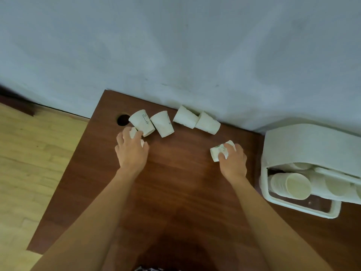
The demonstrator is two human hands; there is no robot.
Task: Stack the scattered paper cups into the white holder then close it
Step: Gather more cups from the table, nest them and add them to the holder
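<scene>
Several white paper cups lie on the brown table (175,192). My left hand (131,151) grips one cup (133,132) lying on its side near the table's round hole. My right hand (233,160) grips another lying cup (219,150) toward the right. Two cups (141,122) (162,123) sit just beyond my left hand, and two more (185,116) (208,123) lie against the wall. The white holder (310,145) stands at the right with its lid raised; stacked cups (291,185) lie inside it.
A round cable hole (123,119) is cut in the table's far left corner. A pale wall (175,45) runs along the table's back edge. Wooden floor (29,163) shows to the left of the table.
</scene>
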